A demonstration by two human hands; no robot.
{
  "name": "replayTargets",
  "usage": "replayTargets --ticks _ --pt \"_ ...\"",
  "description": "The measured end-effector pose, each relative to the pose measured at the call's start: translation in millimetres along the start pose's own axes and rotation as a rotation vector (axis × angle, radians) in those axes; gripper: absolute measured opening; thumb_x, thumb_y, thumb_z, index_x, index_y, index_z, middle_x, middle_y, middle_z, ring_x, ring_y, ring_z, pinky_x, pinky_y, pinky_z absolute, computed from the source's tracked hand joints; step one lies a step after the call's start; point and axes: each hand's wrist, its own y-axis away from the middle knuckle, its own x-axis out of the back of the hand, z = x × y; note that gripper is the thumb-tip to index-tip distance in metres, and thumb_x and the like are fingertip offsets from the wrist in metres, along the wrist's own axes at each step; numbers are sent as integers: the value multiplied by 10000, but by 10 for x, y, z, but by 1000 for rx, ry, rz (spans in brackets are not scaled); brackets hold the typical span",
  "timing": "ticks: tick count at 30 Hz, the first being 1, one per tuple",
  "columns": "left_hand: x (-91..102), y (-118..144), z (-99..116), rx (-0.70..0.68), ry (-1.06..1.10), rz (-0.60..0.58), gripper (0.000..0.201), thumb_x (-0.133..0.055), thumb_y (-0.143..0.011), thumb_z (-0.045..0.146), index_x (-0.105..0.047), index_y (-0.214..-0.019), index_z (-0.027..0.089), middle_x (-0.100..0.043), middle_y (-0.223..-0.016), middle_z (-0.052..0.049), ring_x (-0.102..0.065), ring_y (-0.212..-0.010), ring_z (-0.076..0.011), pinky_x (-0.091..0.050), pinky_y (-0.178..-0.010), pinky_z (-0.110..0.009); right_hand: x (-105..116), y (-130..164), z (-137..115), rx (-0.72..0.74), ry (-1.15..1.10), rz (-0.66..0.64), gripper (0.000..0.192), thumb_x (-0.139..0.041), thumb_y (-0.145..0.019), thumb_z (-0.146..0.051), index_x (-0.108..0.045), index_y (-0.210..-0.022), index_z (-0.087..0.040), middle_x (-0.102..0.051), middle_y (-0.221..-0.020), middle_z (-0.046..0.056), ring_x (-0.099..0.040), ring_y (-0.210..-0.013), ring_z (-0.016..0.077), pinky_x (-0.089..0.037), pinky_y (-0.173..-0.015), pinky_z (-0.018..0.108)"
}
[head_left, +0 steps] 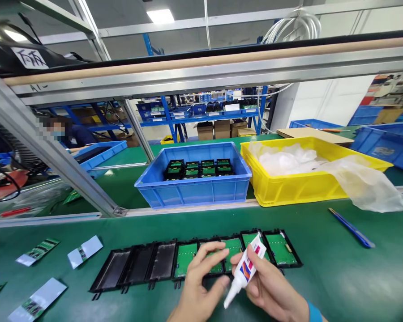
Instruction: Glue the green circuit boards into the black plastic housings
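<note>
Your right hand (272, 286) wraps its fingers around a small white glue tube (245, 270), hiding much of its body. The tube lies on a diagonal, nozzle down-left toward you, flat end up-right. Your left hand (196, 286) is half-curled, fingertips resting on a green board in the row of black trays (147, 264); whether it pinches anything is unclear. Both wrists are cut off below.
</note>
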Motion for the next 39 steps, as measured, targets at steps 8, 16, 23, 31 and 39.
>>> replayTargets --ticks 8,16,23,31,39 --pt "-20 -504 137 512 316 -202 443 -641 -827 536 -759 -950 127 -637 -635 -40 -551 -541 -128 -477 -568 -245 -77 -134 -281 -24 490 -250 399 -691 -765 -482 -682 -835 -89 -558 -523 -8 -365 -335 26 -238 -295 127" --pt "75 -808 431 119 -18 56 160 -635 -843 231 -770 -775 181 -657 -807 -45 -610 -748 -153 -478 -673 -227 -281 -137 -601 523 689 -86 359 -709 -799 -453 -701 -998 -154 -598 -770 15 -514 -562 68 -453 -466 158" --pt "32 -579 455 -577 -427 192 374 -589 -834 -4 -713 -1096 232 -750 -963 -48 -716 -844 -161 -559 -730 -219 -197 29 -486 1176 889 -32 346 -711 -808 -171 -708 -1135 -283 -712 -864 25 -671 -708 142 -567 -627 203" --pt "-393 -222 257 288 525 255 282 -648 -893 352 -686 -1135 213 -702 -1108 -111 -683 -983 -243 -554 -794 -282 23 96 -405 1554 1203 -76 341 -586 -880 -91 -680 -1167 -249 -686 -1120 77 -692 -951 189 -580 -782 220" --pt "-349 -272 193 698 800 263 441 -901 -594 404 -684 -873 141 -672 -813 -44 -588 -647 -110 -507 -603 -219 208 -12 -301 1677 1490 -34 271 -576 -902 -182 -670 -1150 -237 -717 -1008 81 -698 -876 176 -573 -729 250"
